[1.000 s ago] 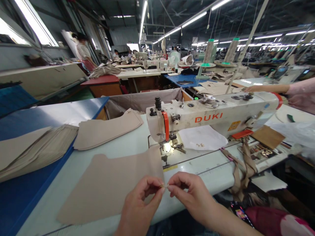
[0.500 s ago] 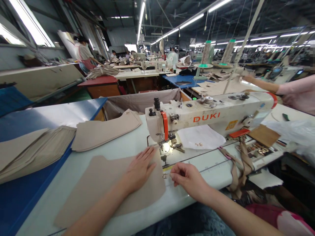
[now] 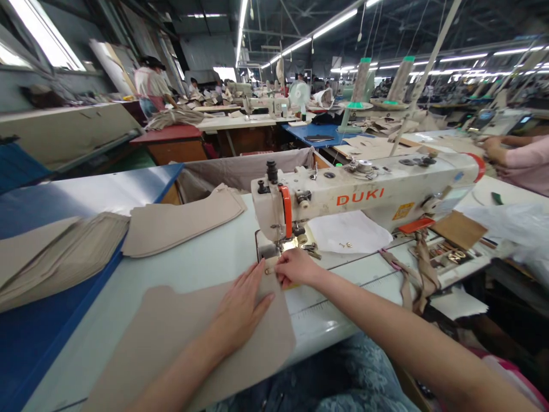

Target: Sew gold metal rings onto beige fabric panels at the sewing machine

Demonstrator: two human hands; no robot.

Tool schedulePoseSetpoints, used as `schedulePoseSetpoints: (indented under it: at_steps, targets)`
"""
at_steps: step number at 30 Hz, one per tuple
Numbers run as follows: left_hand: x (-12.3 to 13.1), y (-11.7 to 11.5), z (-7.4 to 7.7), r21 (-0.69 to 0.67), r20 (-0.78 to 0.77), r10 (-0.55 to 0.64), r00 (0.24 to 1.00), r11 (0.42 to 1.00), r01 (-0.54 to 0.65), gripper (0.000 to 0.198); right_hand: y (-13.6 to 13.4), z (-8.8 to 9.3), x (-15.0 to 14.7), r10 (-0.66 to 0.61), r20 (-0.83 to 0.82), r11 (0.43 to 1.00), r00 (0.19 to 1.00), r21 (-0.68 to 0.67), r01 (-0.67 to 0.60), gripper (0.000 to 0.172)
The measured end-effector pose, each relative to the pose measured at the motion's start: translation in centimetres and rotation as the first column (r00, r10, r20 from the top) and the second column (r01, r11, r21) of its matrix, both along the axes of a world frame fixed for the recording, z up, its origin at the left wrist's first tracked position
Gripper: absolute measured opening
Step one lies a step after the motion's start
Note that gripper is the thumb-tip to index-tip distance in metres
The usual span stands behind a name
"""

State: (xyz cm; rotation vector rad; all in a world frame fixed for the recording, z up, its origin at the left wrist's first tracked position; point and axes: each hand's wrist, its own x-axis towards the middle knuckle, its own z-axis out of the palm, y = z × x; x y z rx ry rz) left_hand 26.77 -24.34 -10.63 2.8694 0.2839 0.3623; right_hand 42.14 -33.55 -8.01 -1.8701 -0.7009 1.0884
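Note:
My left hand (image 3: pixel 242 306) lies flat, fingers stretched out, on a large beige fabric panel (image 3: pixel 180 335) on the sewing machine table. Just right of its fingertips, my right hand (image 3: pixel 297 267) is closed in a pinch. At those fingertips a small metal ring (image 3: pixel 268 270) shows over the panel's upper corner; whether it sits on a short tab is too small to tell. Right behind both hands stands the needle area of a white sewing machine (image 3: pixel 317 197), its lamp lit. The pinching fingers partly hide the panel's edge.
A stack of beige pieces (image 3: pixel 180 223) lies at the left, with another fabric stack (image 3: pixel 55 257) on the blue table. White paper (image 3: pixel 349 232) bears small metal parts. A tray (image 3: pixel 446 252) holds fittings near hanging straps (image 3: pixel 422 266). A co-worker's arm (image 3: pixel 521 154) reaches in from the right.
My right hand has moved up and left with the metal ring, from beside the panel to its upper corner near the needle. The panel and my left hand have shifted slightly down and left.

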Motion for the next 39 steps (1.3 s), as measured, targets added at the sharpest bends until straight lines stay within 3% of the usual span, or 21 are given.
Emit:
schedulePoseSetpoints:
  at_steps: [6, 11, 18, 22, 25, 28, 31, 32, 33, 35, 39]
  targets:
    - [2.2, 0.5, 0.1, 0.0, 0.256, -0.04, 0.966, 0.999, 0.042, 0.022, 0.2, 0.2, 0.2, 0.048, 0.035, 0.998, 0.998, -0.047, -0.047, 0.028]
    - [3.5, 0.5, 0.1, 0.129, 0.344, -0.145, 0.928, 0.986, 0.106, 0.025, 0.4, 0.3, 0.4, 0.075, 0.061, 0.995, 0.995, -0.074, -0.071, 0.028]
    - [3.9, 0.3, 0.0, 0.161, 0.367, -0.15, 0.918, 0.982, 0.096, 0.022, 0.5, 0.4, 0.5, 0.126, 0.124, 0.987, 0.984, -0.113, -0.112, 0.029]
    - [4.0, 0.3, 0.2, 0.131, 0.354, -0.145, 0.924, 0.986, 0.105, 0.021, 0.0, 0.4, 0.8, 0.154, 0.267, 0.986, 0.951, -0.102, -0.13, 0.023]
    - [4.0, 0.4, 0.3, 0.105, 0.349, -0.144, 0.926, 0.988, 0.113, 0.019, -1.9, 0.6, 0.7, 0.132, 0.443, 0.991, 0.887, -0.066, -0.114, 0.016]
    - [4.0, 0.4, 0.4, 0.092, 0.357, -0.141, 0.924, 0.989, 0.116, 0.018, -5.1, 0.7, 0.2, 0.223, 0.655, 0.967, 0.722, -0.054, -0.249, 0.015]
    - [4.0, 0.3, 0.3, 0.09, 0.359, -0.145, 0.922, 0.989, 0.12, 0.019, -8.3, 0.6, -0.4, 0.384, 0.885, 0.804, 0.262, -0.181, -0.567, 0.014]
    - [4.0, 0.3, 0.4, 0.089, 0.358, -0.145, 0.922, 0.989, 0.121, 0.02, -9.0, 0.6, -0.5, 0.387, 0.912, 0.742, 0.134, -0.222, -0.632, 0.015]
    - [4.0, 0.3, 0.4, 0.087, 0.357, -0.147, 0.923, 0.989, 0.124, 0.02, -9.5, 0.5, -0.6, 0.375, 0.925, 0.699, 0.058, -0.241, -0.673, 0.018]
    - [4.0, 0.3, 0.4, 0.081, 0.355, -0.15, 0.923, 0.988, 0.13, 0.019, -9.9, 0.3, -0.6, 0.34, 0.94, 0.665, -0.014, -0.251, -0.703, 0.024]
    - [4.0, 0.5, 0.3, 0.06, 0.358, -0.165, 0.919, 0.986, 0.154, 0.019, -8.5, -0.5, -0.8, 0.277, 0.961, 0.726, 0.011, -0.201, -0.658, 0.022]
